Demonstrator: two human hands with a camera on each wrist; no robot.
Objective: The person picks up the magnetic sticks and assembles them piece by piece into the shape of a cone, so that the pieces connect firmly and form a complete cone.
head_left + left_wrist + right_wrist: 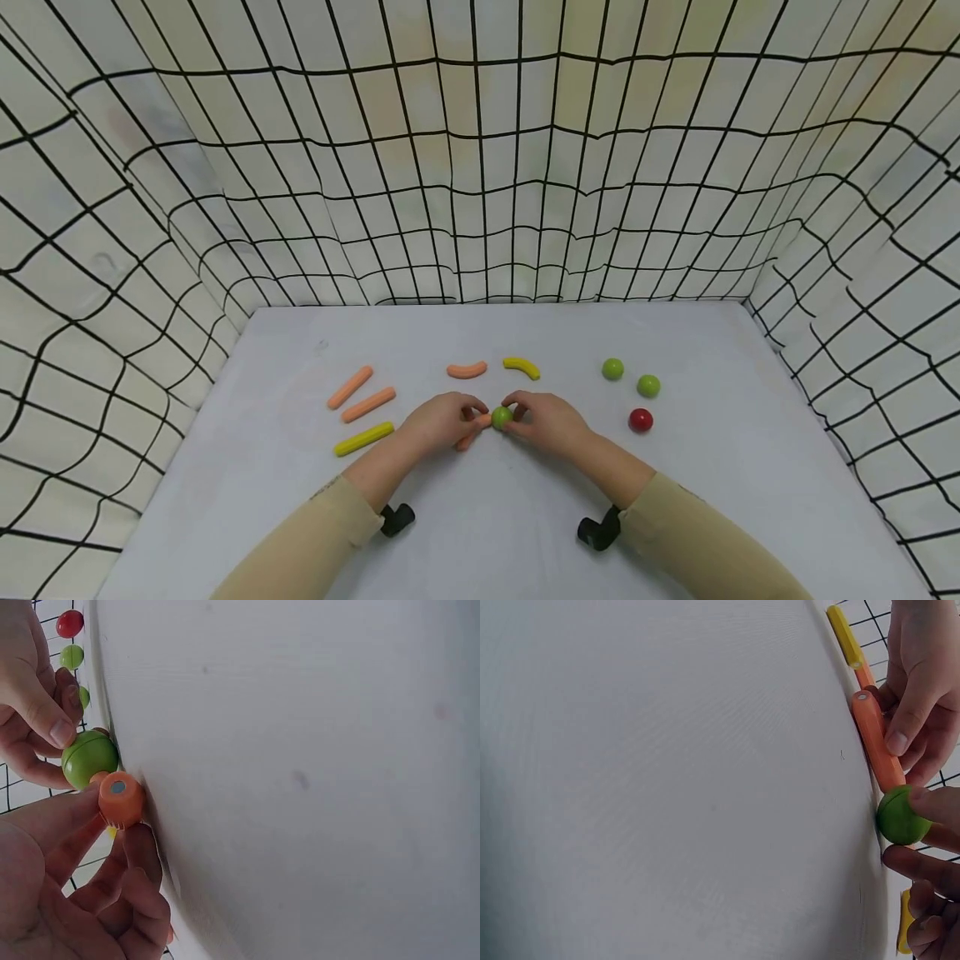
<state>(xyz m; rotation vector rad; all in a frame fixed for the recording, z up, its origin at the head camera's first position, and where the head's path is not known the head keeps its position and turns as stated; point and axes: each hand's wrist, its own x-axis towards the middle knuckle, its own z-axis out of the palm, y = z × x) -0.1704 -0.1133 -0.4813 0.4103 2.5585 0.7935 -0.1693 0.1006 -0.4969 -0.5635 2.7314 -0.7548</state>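
Note:
Near the middle of the table, my left hand (pixel 441 422) pinches an orange stick (pixel 877 742) between thumb and fingers. The stick has a small grey metal-looking disc on its near end. Opposite it, my right hand (pixel 552 422) pinches a green ball (pixel 502 417) with thumb and fingertips. The ball meets the far end of the stick; whether they are joined I cannot tell. In the left wrist view the same green ball (pixel 90 761) shows a thin seam around it. Part of the stick is hidden behind the left fingers in the head view.
To the left lie two straight orange sticks (pixel 368 405) and a yellow stick (pixel 363 438). Beyond the hands are a curved orange piece (pixel 467 370) and a curved yellow piece (pixel 522 367). Two green balls (pixel 612 369) and a red ball (pixel 641 420) sit right. Black netting (pixel 480 183) surrounds the white table (pixel 712 500).

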